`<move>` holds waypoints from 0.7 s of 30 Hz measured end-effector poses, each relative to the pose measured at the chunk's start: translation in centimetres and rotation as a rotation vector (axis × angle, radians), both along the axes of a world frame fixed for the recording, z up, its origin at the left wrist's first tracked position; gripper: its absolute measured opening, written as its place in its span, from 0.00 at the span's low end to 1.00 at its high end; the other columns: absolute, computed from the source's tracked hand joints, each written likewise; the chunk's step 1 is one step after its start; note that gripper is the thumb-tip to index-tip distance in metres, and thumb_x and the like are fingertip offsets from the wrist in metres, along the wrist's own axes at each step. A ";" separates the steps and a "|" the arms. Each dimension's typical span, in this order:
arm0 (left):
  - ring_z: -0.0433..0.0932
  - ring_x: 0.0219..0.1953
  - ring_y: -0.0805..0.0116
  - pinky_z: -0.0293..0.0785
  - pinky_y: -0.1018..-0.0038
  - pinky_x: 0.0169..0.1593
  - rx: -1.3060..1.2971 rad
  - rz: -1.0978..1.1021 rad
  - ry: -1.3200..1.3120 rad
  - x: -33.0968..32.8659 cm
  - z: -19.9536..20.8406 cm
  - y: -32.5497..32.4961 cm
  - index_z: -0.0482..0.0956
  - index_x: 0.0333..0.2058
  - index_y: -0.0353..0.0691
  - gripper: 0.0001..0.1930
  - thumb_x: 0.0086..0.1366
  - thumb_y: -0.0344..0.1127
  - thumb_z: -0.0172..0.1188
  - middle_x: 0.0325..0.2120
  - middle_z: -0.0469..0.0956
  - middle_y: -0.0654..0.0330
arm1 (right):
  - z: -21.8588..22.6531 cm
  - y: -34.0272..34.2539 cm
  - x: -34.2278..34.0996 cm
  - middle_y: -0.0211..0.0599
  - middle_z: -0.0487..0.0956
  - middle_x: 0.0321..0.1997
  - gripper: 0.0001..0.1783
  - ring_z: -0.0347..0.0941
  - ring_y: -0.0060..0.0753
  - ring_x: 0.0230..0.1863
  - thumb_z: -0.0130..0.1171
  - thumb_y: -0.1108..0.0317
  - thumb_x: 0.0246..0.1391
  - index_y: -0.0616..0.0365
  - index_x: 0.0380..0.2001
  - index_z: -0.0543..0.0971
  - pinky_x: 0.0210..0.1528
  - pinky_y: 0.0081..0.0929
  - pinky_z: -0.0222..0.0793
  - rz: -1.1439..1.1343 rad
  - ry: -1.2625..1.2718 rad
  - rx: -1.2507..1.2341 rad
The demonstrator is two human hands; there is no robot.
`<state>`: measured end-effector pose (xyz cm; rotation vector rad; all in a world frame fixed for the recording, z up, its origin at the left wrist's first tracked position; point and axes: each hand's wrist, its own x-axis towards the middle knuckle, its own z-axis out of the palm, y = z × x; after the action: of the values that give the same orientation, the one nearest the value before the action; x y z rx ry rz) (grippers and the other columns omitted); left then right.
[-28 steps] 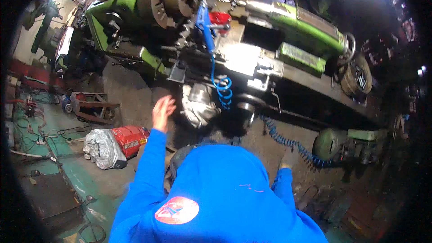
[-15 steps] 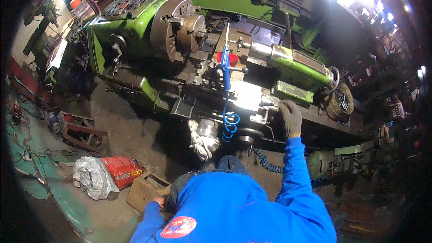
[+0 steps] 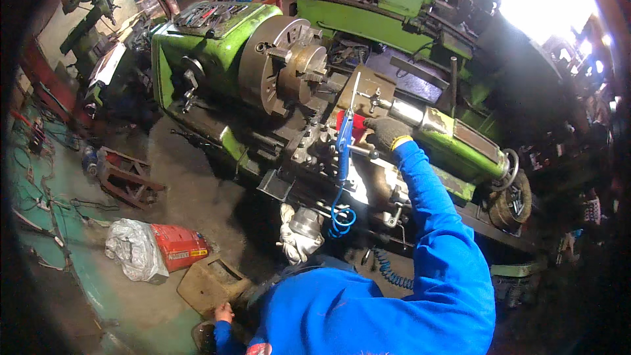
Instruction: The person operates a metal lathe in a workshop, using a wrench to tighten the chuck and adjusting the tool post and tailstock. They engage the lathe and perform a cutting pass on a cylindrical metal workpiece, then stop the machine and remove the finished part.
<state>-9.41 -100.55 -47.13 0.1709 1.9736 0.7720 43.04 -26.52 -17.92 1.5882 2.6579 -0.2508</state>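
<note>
My right hand (image 3: pixel 386 133), in a grey knit glove with a yellow cuff, reaches over the lathe carriage. Its fingertips are at the right side of a red container (image 3: pixel 359 129); whether they grip it is hidden by the back of the glove. Just in front of the container stands a blue air blow gun (image 3: pixel 344 146) with a long thin nozzle pointing up. Low on the left, my bare left hand (image 3: pixel 224 312) is beside a brown block with a slot (image 3: pixel 209 287); its fingers are too small to read.
The green lathe has a large chuck (image 3: pixel 271 66) on the left and a tailstock (image 3: pixel 463 138) on the right. A cloth-wrapped metal part (image 3: pixel 301 231) sticks out at its front. A red and white sack (image 3: pixel 158 250) lies on the floor near a rusty frame (image 3: pixel 130 177).
My right hand has moved from the carriage's right end, up and left to the red container. My left hand has shifted slightly down beside the brown block. The view has shifted too.
</note>
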 end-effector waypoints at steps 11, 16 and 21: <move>0.83 0.39 0.56 0.77 0.59 0.43 -0.333 -0.369 0.214 11.0 5.2 -3.5 0.85 0.48 0.36 0.24 0.73 0.54 0.61 0.37 0.85 0.52 | 1.6 2.1 -2.3 0.47 0.87 0.38 0.10 0.85 0.55 0.43 0.64 0.62 0.55 0.44 0.41 0.88 0.44 0.52 0.79 0.036 0.019 0.185; 0.85 0.45 0.51 0.78 0.56 0.51 -0.253 -0.545 0.383 10.9 5.7 -2.8 0.87 0.48 0.37 0.27 0.74 0.59 0.59 0.42 0.87 0.50 | 0.9 3.1 -3.3 0.45 0.87 0.37 0.09 0.85 0.55 0.43 0.65 0.60 0.53 0.45 0.38 0.88 0.44 0.51 0.79 0.056 0.080 0.186; 0.83 0.36 0.67 0.79 0.65 0.37 -0.107 0.115 0.218 10.5 5.7 3.4 0.83 0.56 0.34 0.23 0.72 0.46 0.66 0.42 0.86 0.55 | 0.3 3.3 -2.0 0.43 0.87 0.36 0.11 0.86 0.51 0.42 0.59 0.62 0.57 0.41 0.37 0.89 0.44 0.50 0.81 -0.004 0.119 0.223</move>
<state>1.13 -97.12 -41.47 0.0812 2.2420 0.7449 41.05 -23.25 -17.59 1.6877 2.8616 -0.0517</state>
